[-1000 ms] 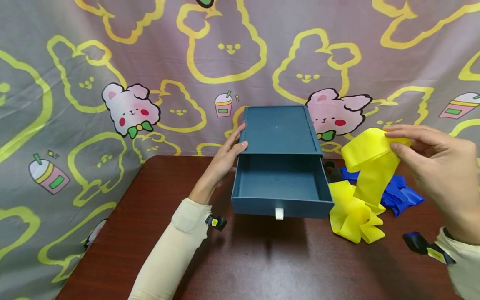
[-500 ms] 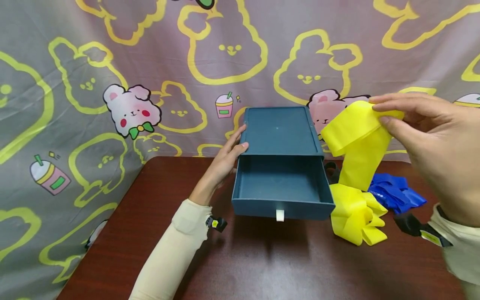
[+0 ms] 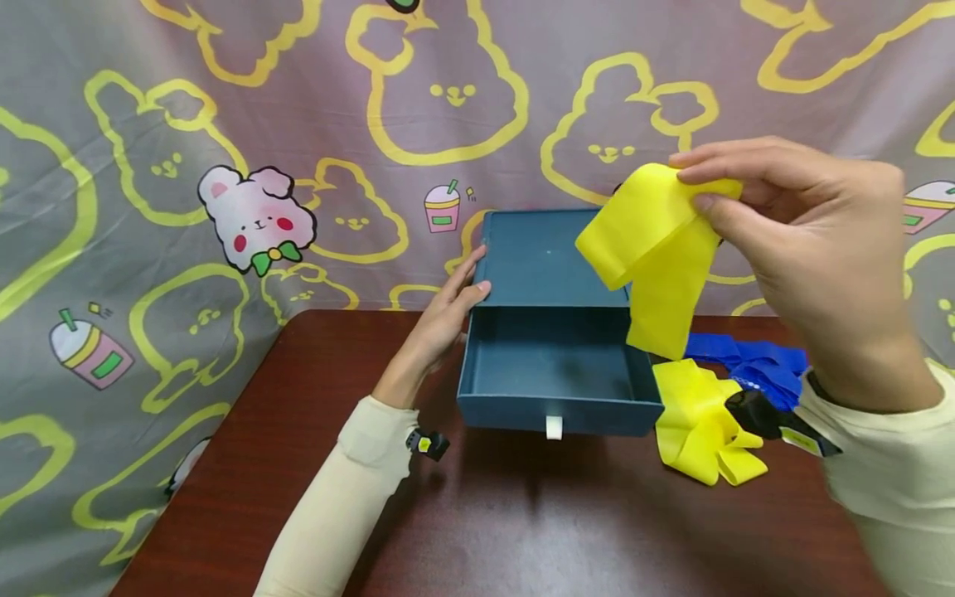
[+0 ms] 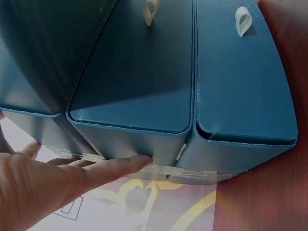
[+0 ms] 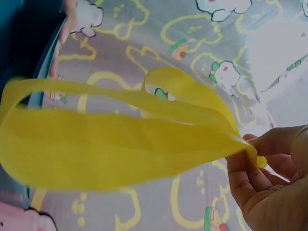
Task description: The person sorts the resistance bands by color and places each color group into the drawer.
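My right hand (image 3: 809, 240) pinches a wide yellow band (image 3: 671, 240) between thumb and fingers. The band hangs folded in loops over the right side of the blue drawer cabinet (image 3: 530, 257), its lower end above the right wall of the pulled-out top drawer (image 3: 559, 414). In the right wrist view the looped band (image 5: 110, 149) stretches away from my fingertips. My left hand (image 3: 440, 323) rests on the cabinet's left side, with fingers and thumb extended at the top edge. The left wrist view shows this hand (image 4: 62, 178) touching the cabinet's side.
A second yellow band (image 3: 701, 431) lies crumpled on the brown table (image 3: 522, 531), right of the drawer. Behind it is a blue band (image 3: 768, 361). Two lower drawers have pull loops (image 4: 244, 21). A patterned curtain (image 3: 336, 83) hangs behind the table.
My right hand has risen and moved left, bringing the yellow band off the pile and over the drawer's right side. My left hand and the cabinet have stayed put.
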`<state>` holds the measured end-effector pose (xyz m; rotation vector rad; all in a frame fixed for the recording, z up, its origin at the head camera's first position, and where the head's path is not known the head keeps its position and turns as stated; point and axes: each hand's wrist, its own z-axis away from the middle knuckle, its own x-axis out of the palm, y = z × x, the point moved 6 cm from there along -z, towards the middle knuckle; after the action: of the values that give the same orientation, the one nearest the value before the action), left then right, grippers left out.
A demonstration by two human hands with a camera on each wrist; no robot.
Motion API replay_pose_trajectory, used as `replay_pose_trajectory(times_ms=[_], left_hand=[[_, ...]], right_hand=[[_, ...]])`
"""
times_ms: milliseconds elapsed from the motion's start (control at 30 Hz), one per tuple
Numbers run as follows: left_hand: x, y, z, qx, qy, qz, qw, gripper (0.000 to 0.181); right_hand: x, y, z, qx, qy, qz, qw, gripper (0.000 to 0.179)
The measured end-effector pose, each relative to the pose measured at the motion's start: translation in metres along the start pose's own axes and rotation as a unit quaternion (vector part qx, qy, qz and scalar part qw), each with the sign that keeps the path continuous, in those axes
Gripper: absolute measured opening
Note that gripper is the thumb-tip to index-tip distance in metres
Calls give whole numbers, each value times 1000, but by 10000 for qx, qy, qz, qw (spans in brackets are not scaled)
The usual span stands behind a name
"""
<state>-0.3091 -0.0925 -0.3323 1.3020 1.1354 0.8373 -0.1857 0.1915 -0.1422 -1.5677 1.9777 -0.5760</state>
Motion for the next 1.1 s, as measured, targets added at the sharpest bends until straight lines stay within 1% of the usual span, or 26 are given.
replay_pose_trajectory(times_ms=[33, 67, 133, 200, 267, 333, 533, 667, 833, 867, 967, 1033, 1100], left_hand=[[0, 0, 0, -9, 7, 0, 10000, 60], [0, 0, 0, -17, 18, 7, 10000, 60], [-1, 0, 0, -29, 27, 40, 10000, 60], [-1, 0, 0, -42, 38, 59, 10000, 60], [-1, 0, 0, -56, 44, 69, 10000, 60], [-1, 0, 0, -76, 52, 66, 9999, 60], [-2, 0, -1, -146, 50, 72, 9999, 59], [-1, -1, -2, -184, -48, 222, 9996, 59], [-1, 0, -2, -208, -75, 265, 9994, 57], [-1, 0, -2, -164, -90, 263, 9995, 58], [-1, 1, -1, 95, -189, 392, 9990, 62], [-1, 2, -1, 265, -251, 424, 9984, 64], [-1, 3, -1, 322, -264, 389, 9984, 62]], right_hand=[[4, -2, -2, -116, -43, 45, 9999, 20], [8, -5, -4, -217, -121, 242, 9994, 20], [15, -7, -6, -274, -211, 643, 9973, 19], [23, -6, -7, -278, -341, 733, 9963, 18], [31, -6, -7, -283, -502, 1187, 9913, 18], [39, -4, -6, -319, -650, 1292, 9890, 17], [63, -1, 1, -441, -1107, 1292, 9844, 18], [77, 1, 7, -428, -1332, 1254, 9822, 19], [95, 1, 12, -282, -1594, 967, 9821, 20], [98, 1, 13, -242, -1642, 905, 9820, 20], [105, 1, 17, -147, -1813, 836, 9798, 20], [107, 4, 19, -73, -1935, 917, 9768, 21], [108, 7, 22, 6, -2050, 1049, 9731, 21]])
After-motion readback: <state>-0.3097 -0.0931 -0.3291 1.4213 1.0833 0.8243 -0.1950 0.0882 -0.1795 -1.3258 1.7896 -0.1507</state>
